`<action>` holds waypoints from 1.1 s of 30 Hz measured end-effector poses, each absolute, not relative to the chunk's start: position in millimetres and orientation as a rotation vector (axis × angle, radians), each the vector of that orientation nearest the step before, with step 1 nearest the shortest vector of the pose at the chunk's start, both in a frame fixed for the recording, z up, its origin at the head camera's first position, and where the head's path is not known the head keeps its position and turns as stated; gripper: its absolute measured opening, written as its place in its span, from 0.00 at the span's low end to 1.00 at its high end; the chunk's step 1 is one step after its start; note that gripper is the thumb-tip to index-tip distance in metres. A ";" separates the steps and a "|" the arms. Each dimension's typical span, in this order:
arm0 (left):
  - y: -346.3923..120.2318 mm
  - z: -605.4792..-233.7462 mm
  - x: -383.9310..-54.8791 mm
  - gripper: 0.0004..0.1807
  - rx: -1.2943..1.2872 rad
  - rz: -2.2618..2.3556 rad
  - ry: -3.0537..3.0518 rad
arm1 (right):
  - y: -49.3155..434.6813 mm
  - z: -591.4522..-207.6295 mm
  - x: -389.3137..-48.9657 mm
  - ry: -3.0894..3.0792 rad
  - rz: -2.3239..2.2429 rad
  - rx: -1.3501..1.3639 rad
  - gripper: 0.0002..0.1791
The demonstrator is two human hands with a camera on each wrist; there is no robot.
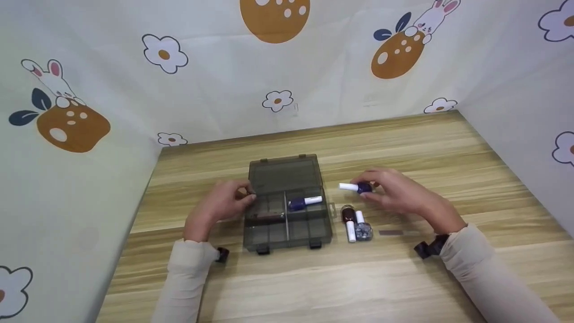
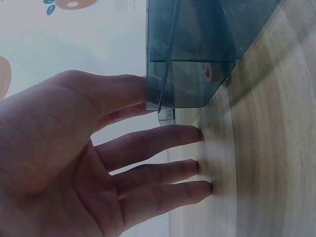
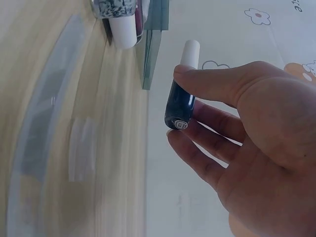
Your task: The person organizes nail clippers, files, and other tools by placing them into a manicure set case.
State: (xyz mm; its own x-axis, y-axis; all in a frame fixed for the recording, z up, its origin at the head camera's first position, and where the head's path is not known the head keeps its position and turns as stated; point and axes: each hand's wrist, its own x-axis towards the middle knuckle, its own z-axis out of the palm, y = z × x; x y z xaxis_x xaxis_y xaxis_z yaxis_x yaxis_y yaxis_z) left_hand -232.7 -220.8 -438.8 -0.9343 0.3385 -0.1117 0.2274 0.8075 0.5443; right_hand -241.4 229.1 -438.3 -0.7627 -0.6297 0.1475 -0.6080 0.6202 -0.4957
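Observation:
My right hand (image 1: 399,190) holds a dark blue nail polish bottle (image 1: 364,187) with a white cap, between thumb and fingers, right of the box. In the right wrist view, the bottle (image 3: 180,101) tilts with its cap up. My left hand (image 1: 226,199) pinches the left edge of a smoky see-through compartment box (image 1: 309,231) with thumb and index finger, the other fingers (image 2: 163,190) stretched out. The box's lid (image 1: 284,175) lies back. Another blue nail polish bottle (image 1: 297,204) lies in a right-hand compartment. Something reddish-brown (image 1: 267,218) shows on the left.
Right of the box lie a dark red nail polish bottle (image 1: 348,214) and a glittery clear one (image 1: 363,232), side by side. A thin flat strip (image 1: 391,233) is beside them on the wooden table (image 1: 358,282). Patterned cloth (image 1: 215,98) walls the table's back and sides.

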 end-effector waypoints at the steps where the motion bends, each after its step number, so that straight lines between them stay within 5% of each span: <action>1: -220.6 -439.0 -232.8 0.05 0.445 0.810 2.790 | 227.3 -437.9 -242.3 2.791 -0.831 -1.078 0.21; 33: -221.6 -440.9 -235.0 0.05 0.485 0.812 2.819 | 178.7 -432.0 -240.7 2.701 -0.857 -1.179 0.20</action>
State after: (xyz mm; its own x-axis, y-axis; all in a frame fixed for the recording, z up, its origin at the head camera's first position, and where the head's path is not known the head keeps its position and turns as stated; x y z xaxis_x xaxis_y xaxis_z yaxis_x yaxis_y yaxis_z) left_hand -235.0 -221.6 -440.9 -0.9330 0.3529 -0.0705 0.2614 0.7992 0.5413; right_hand -240.7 178.7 -432.0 -0.7025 -0.6956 0.1504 -0.6550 0.5493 -0.5189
